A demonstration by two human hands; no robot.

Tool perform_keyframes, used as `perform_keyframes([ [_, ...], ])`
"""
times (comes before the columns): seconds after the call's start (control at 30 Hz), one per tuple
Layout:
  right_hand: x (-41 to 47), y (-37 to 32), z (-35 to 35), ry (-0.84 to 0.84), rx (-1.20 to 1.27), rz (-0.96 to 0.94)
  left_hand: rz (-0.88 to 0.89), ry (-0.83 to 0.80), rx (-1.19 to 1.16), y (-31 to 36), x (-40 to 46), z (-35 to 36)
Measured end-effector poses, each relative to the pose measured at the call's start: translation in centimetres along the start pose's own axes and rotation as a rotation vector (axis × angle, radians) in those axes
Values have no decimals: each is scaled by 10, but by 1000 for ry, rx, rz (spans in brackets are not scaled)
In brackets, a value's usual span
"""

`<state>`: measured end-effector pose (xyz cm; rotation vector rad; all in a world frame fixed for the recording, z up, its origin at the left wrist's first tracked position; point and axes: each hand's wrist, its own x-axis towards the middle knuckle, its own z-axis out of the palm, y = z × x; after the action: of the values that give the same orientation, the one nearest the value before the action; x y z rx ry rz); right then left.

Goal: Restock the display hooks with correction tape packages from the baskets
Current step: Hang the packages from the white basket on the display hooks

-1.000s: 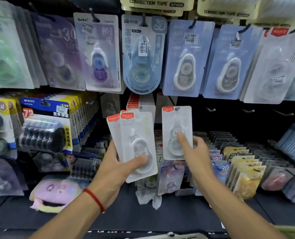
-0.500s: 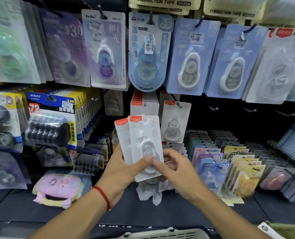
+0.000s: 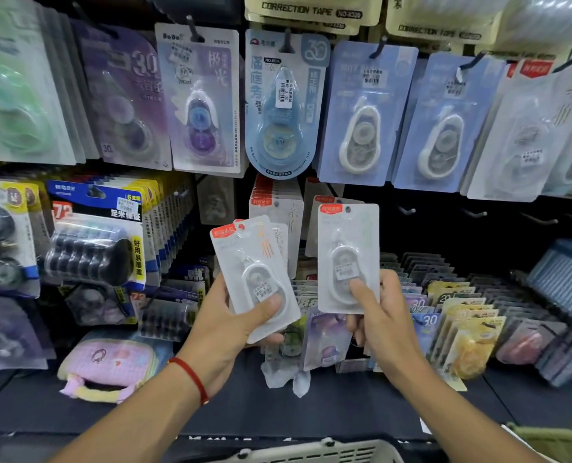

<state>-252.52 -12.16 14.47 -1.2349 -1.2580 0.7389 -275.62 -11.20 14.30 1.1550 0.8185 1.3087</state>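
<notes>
Packages of correction tape in both my hands, held up in front of the display wall. Left hand (image 3: 226, 324) grips a small stack of white correction tape packages (image 3: 254, 272) with red corner tabs, thumb pressed across the lower front, fingers curled behind; the stack tilts to the left, and the edge of at least one more package shows behind the front one. Exact count cannot be told. Red cord bracelet (image 3: 191, 379) on my left wrist.

Right hand (image 3: 380, 315) pinches a single white package (image 3: 348, 255) of the same kind, thumb on its lower front, fingers behind. It stands upright, its hang hole at top, well apart from the bare hooks (image 3: 408, 210) on the dark panel to its right. Just behind and between the two held lots, a row of matching red-tabbed packages (image 3: 271, 202) hangs on a hook.

Upper row of the wall: larger blue-carded correction tapes (image 3: 361, 111) and a purple one (image 3: 204, 98) on hooks. Lower right shelf: upright rows of small coloured packages (image 3: 458, 315). A lilac pouch (image 3: 107, 365) lies on the lower left shelf. White basket rim (image 3: 311, 451) shows at the bottom edge, a green basket corner (image 3: 558, 441) at lower right.
</notes>
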Motion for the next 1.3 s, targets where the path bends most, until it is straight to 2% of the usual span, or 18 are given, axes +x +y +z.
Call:
perform_keyframes([
  [0.43,4,1,6,201,-108,-82,9,-6,-12,4,-1,0],
  [0.53,10,9,7,91,-87,42,9,-8,-1,4,-1,1],
  [0.63,16,18,6,-15,-65,274,-4,-17,22,4,-2,2],
  [0.73,11,27,5,-140,-156,397,-31,-20,37,3,-4,2],
  [0.9,-6,9,22,-317,-61,82,-52,-24,124,0,-6,6],
  [0.97,-12,3,27,-329,-62,21,-51,-23,131,0,-8,9],
  [1.13,-13,1,29,-278,-15,15,-68,-78,74,5,-10,12],
  [1.3,-8,-1,22,-19,-15,-28,-72,2,32,9,-9,11],
])
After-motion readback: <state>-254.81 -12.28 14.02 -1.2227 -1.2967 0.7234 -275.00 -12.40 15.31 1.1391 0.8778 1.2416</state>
